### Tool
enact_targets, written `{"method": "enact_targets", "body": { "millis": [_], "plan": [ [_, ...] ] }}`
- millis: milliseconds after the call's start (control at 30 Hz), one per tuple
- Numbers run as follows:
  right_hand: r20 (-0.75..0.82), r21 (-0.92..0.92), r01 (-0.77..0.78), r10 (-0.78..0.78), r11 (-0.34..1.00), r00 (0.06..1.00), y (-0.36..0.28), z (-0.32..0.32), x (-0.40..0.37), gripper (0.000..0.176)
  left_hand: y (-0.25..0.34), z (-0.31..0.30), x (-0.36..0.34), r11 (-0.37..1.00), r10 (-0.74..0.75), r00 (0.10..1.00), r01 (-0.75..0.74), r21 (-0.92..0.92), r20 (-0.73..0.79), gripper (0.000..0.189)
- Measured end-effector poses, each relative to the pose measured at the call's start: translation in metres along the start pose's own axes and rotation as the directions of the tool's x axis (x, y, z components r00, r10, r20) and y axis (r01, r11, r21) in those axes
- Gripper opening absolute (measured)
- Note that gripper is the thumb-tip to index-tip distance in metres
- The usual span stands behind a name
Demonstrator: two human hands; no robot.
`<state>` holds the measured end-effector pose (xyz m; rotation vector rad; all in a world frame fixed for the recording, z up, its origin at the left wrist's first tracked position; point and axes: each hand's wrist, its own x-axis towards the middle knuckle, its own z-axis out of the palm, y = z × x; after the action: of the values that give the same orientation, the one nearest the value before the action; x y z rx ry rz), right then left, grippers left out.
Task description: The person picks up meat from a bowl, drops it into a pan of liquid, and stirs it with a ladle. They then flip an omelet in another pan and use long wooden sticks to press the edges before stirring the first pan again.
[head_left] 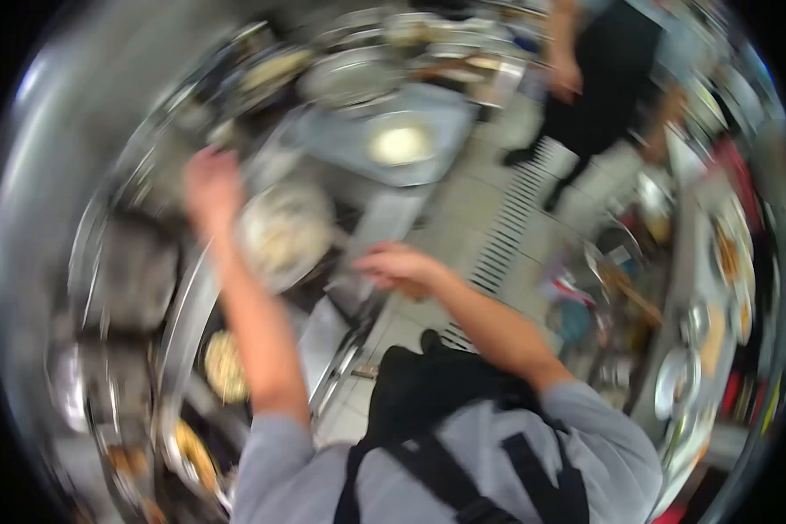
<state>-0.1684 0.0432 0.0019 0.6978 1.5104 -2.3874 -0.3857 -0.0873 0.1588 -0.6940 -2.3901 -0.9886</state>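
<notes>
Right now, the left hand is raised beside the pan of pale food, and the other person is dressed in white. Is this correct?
Not quite. In the head view the other person is dressed mainly in black, not white. The left hand is indeed raised beside the pan of pale food.
</notes>
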Motion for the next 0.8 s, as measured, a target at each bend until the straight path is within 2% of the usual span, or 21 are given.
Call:
{"method": "enact_targets", "body": {
  "millis": [33,67,100,133,167,200,233,267,300,333,400,433,467,533,567,633,667,700,733,767,800],
  "plan": [
    [0.142,0.070,0.026,-0.035,0.997,0.989,0.015,-0.013,0.017,0.064,0.059,-0.028,-0.022,0.992,0.113,0.993,-0.115,-0.058,-0.037,0.031],
    [0.109,-0.059,0.138,-0.131,0.989,0.985,0.021,-0.019,0.030,0.058,0.100,-0.046,-0.041,0.993,0.066,0.996,-0.072,-0.098,-0.065,0.034],
    [0.027,-0.005,0.184,-0.184,0.983,0.983,0.002,-0.013,0.000,0.033,0.130,-0.052,-0.062,0.991,0.120,0.978,-0.128,-0.032,-0.172,0.030],
    [0.194,0.028,0.210,-0.211,0.977,0.958,0.008,-0.029,0.015,0.028,0.119,-0.041,-0.071,0.904,0.203,0.959,-0.262,-0.338,-0.199,0.028],
    [0.066,-0.079,0.267,-0.262,0.960,0.963,0.006,-0.028,-0.002,0.028,0.127,-0.040,-0.092,0.776,0.298,0.938,-0.347,-0.528,-0.178,0.028],
    [0.030,-0.079,0.369,-0.368,0.926,0.929,0.013,-0.044,0.003,0.038,0.147,-0.034,-0.113,0.737,0.364,0.925,-0.360,-0.571,-0.113,0.028],
    [-0.199,-0.421,0.505,-0.620,0.753,0.759,0.026,-0.059,0.017,0.049,0.182,-0.031,-0.136,0.668,0.417,0.908,-0.334,-0.665,-0.037,0.033],
    [-0.200,-0.564,0.527,-0.725,0.636,0.660,0.028,-0.079,-0.015,0.054,0.201,-0.026,-0.156,0.625,0.429,0.903,-0.315,-0.714,-0.023,0.024],
    [-0.189,-0.468,0.529,-0.666,0.707,0.722,0.035,-0.101,-0.049,0.051,0.208,-0.019,-0.173,0.636,0.456,0.889,-0.292,-0.715,0.043,0.020],
    [-0.171,-0.361,0.522,-0.605,0.773,0.777,0.046,-0.122,-0.084,0.048,0.200,-0.006,-0.183,0.645,0.533,0.825,-0.252,-0.721,0.189,0.030],
    [-0.275,-0.109,0.529,-0.537,0.842,0.798,0.085,-0.164,-0.171,0.044,0.238,0.005,-0.228,0.567,0.560,0.764,-0.074,-0.820,0.319,0.024],
    [-0.387,-0.049,0.523,-0.499,0.851,0.775,0.105,-0.182,-0.224,0.041,0.259,0.017,-0.252,0.557,0.597,0.708,-0.028,-0.830,0.377,0.023],
    [-0.559,-0.214,0.546,-0.560,0.810,0.612,0.137,-0.204,-0.265,0.036,0.278,0.028,-0.276,0.558,0.629,0.647,0.011,-0.830,0.431,0.022],
    [-0.704,-0.545,0.308,-0.625,0.780,0.339,0.195,-0.247,-0.371,0.039,0.331,0.047,-0.326,0.486,0.785,0.403,0.072,-0.871,0.471,0.022],
    [-0.757,-0.587,0.170,-0.611,0.791,0.232,0.218,-0.259,-0.425,0.037,0.354,0.062,-0.354,0.488,0.817,0.291,0.109,-0.866,0.497,0.021],
    [-0.909,-0.416,0.002,-0.416,0.909,0.013,0.250,-0.266,-0.529,0.029,0.411,0.084,-0.418,0.514,0.848,0.045,0.171,-0.841,0.528,0.023],
    [-0.887,-0.391,-0.160,-0.417,0.907,-0.198,0.289,-0.286,-0.561,0.028,0.441,0.097,-0.452,0.405,0.914,-0.075,0.182,-0.896,0.398,0.023],
    [-0.906,-0.238,-0.256,-0.309,0.937,-0.288,0.300,-0.287,-0.599,0.027,0.479,0.090,-0.487,0.391,0.919,-0.133,0.185,-0.901,0.372,0.024],
    [-0.904,-0.234,-0.213,-0.293,0.949,-0.310,0.314,-0.292,-0.630,0.025,0.507,0.104,-0.527,0.242,0.965,-0.142,0.170,-0.955,0.220,0.027],
    [-0.932,-0.095,-0.211,-0.161,0.973,-0.323,0.307,-0.278,-0.657,0.024,0.537,0.110,-0.563,0.190,0.965,-0.205,0.129,-0.973,0.161,0.030],
    [-0.933,-0.091,-0.202,-0.154,0.975,-0.325,0.325,-0.286,-0.670,0.024,0.562,0.118,-0.600,0.129,0.965,-0.237,0.065,-0.990,0.110,0.031]
  ]
}}
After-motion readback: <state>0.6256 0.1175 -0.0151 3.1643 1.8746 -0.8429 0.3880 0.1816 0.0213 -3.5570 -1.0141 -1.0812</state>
